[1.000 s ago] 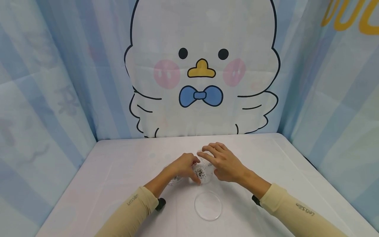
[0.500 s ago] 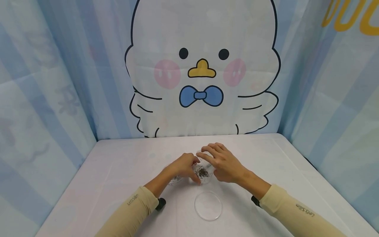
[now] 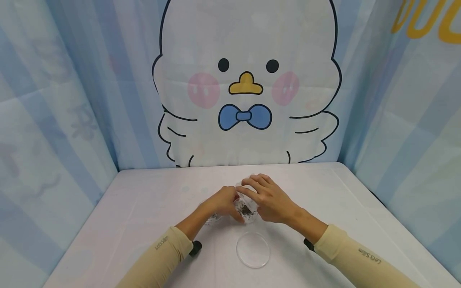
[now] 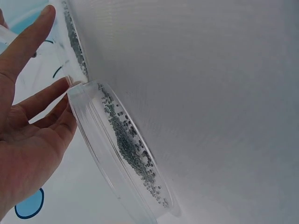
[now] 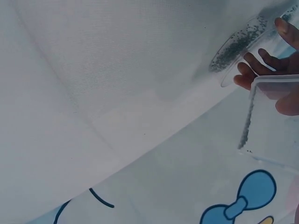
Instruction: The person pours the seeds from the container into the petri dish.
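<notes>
In the head view my left hand (image 3: pixel 223 202) holds a clear petri dish (image 3: pixel 246 214) with dark grains in it, thumb at the near rim and fingers at the far side. My right hand (image 3: pixel 271 200) grips a tilted clear container (image 5: pixel 273 133) above that dish. Dark grains line one edge of the container, and the right thumb shows against it in the right wrist view. A second petri dish (image 4: pixel 133 149) of dark grains stands beside the left hand's fingers, partly covered by that hand in the head view.
A clear round lid or shallow dish (image 3: pixel 253 251) lies nearer the person on the white table (image 3: pixel 151 240). A printed curtain (image 3: pixel 248 144) with a cartoon bird rises behind the table's far edge, and striped curtains hang at both sides.
The dark pile in the held dish has grown and become denser. My right hand has shifted slightly left with the container, while the left hand stays almost still.
</notes>
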The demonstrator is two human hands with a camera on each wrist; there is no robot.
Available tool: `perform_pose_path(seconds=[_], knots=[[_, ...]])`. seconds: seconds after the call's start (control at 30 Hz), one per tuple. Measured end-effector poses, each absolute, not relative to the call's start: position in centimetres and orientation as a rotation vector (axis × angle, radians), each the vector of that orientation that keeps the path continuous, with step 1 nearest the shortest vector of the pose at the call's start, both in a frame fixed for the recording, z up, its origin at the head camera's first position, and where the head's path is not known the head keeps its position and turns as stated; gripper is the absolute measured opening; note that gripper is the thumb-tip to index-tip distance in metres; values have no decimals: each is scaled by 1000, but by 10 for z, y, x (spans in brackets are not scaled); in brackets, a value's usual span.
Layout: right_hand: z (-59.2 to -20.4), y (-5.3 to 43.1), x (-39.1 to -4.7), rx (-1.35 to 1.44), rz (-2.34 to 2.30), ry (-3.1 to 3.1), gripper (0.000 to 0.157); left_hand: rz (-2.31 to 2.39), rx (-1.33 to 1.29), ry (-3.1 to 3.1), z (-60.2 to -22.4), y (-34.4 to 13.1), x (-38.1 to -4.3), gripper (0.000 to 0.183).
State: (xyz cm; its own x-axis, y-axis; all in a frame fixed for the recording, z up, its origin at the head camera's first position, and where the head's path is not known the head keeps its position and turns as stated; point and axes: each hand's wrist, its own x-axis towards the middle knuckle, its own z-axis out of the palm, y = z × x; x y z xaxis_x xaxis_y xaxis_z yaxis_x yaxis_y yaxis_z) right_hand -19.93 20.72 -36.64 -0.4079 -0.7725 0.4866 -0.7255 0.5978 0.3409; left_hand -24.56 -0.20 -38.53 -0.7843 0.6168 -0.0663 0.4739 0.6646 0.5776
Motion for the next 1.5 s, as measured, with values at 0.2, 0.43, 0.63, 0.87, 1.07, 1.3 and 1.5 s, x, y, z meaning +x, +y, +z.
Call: perform_pose_path(seconds=[0.2,0.43,0.63,0.87,1.07,1.3,1.5], knots=[[-366,206,-199,1188,-134,-2192,80,843,901,2616,-385,-3,-244,82],[-366,205,-199,1189,-148,-2166,78,883,923,2612,-387,-4,-245,79],[-364,204,-199,1192,-144,-2160,76,898,921,2604,-386,-4,-245,81],[-363,206,-198,1182,-143,-2170,79,845,920,2617,-386,-3,-247,77],[-363,210,-198,1177,-162,-2163,75,776,940,2642,-388,-2,-250,72],[-364,212,-199,1184,-214,-2137,74,764,914,2647,-390,-2,-250,74],[-364,213,-198,1164,-175,-2168,75,761,924,2638,-386,-2,-248,75]])
